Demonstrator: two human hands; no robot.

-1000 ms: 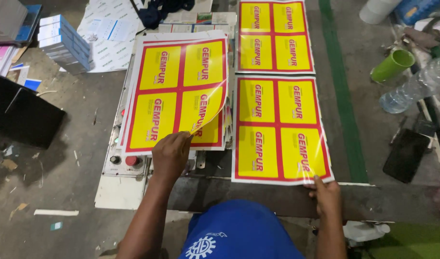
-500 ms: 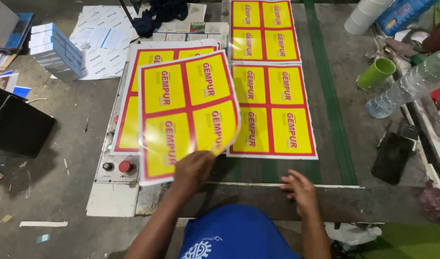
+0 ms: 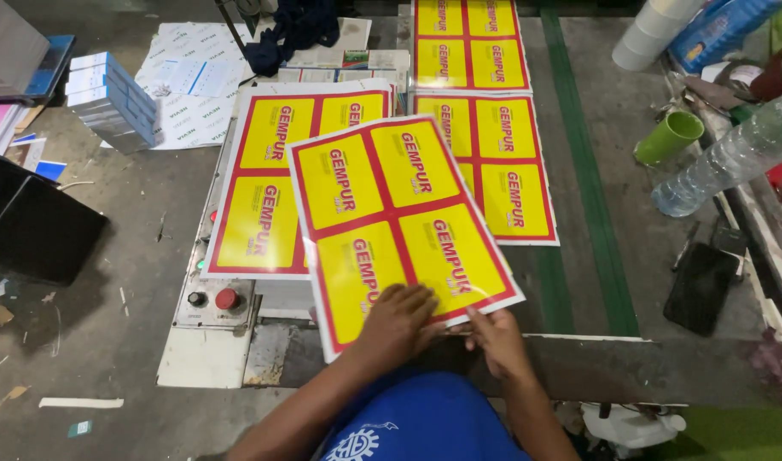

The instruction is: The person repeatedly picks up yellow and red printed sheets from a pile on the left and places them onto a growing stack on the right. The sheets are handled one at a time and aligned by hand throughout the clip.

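Since a moment before, lifted off the stack [image 3: 263, 205] and swung rightward: printed sheet [image 3: 399, 222], yellow panels framed in red, four to the page, tilted above the worktop [image 3: 630, 367]. Pinned at its near edge under left hand [image 3: 398, 323], fingers spread flat; pinched at the same edge by right hand [image 3: 496, 340]. Lower sheet corner partly hidden beneath the left hand.

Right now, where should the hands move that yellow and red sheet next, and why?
Probably slide the lifted printed sheet right, onto the bare worktable below the laid-out sheets. The left hand and right hand hold its near edge; it lies tilted across the stack of sheets and overlaps the nearest laid-out one, so it isn't squared anywhere yet.
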